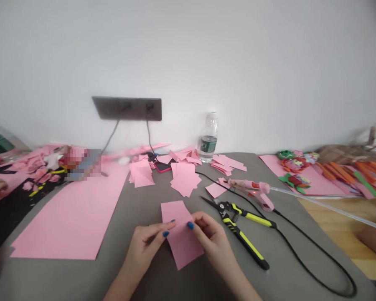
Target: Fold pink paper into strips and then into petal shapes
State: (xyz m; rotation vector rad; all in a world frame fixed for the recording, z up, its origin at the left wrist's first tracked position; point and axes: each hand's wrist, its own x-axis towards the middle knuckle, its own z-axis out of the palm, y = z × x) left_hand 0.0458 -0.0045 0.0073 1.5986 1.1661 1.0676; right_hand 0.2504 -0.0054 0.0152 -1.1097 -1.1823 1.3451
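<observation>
Pinching pink paper (182, 240) at the fingertips, left edge between thumb and index of left hand (144, 243), right edge with right hand (213, 239), thumb on top, other fingers curled in. Looks light, thin, a bit stiff, easy to crease or tear; probably best taken lightly by the edges. Noting pliers (245, 241) just right of right fingers. For containers: noting clear bottle (208, 143) with white cap and green label well beyond fingertips; cannot tell fill level. Noting second bottle (0, 143) far left of fingers, too blurred to read contents.
</observation>
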